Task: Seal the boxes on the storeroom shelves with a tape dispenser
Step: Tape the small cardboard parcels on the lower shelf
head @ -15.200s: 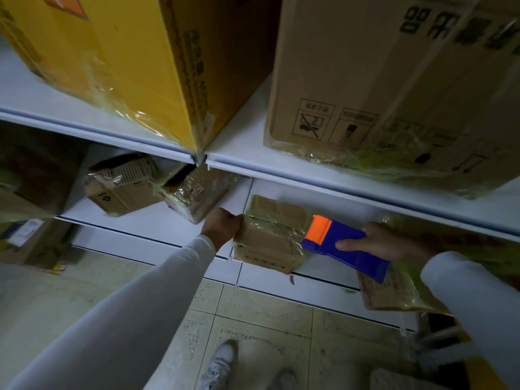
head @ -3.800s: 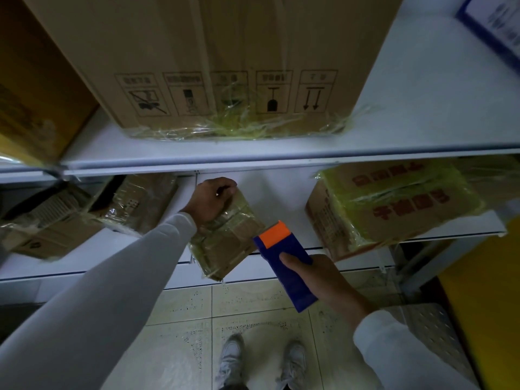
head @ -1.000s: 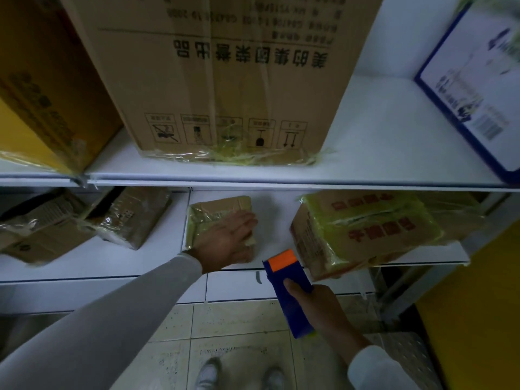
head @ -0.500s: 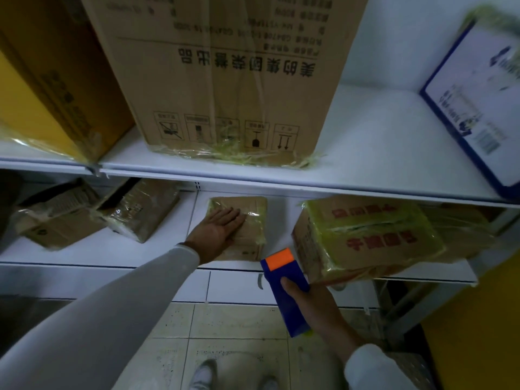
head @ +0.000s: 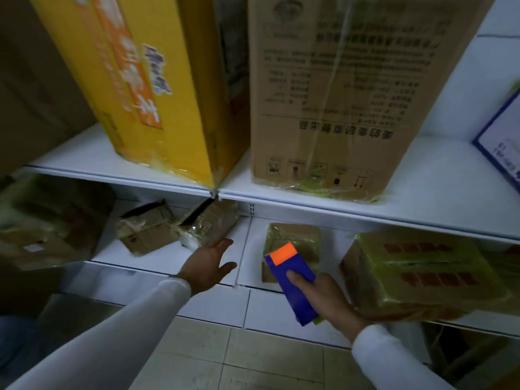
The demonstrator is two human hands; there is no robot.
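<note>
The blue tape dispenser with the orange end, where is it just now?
In the head view the tape dispenser is in the right hand, low and right of centre, held in front of a small taped box on the lower shelf.

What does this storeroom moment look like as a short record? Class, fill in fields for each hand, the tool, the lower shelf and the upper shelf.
left hand: left hand open, empty, reaching toward lower shelf
right hand: right hand gripping the tape dispenser
tool: blue body, orange tip
lower shelf: small taped box behind dispenser; yellow-wrapped box at right
upper shelf: yellow carton, brown carton
</note>
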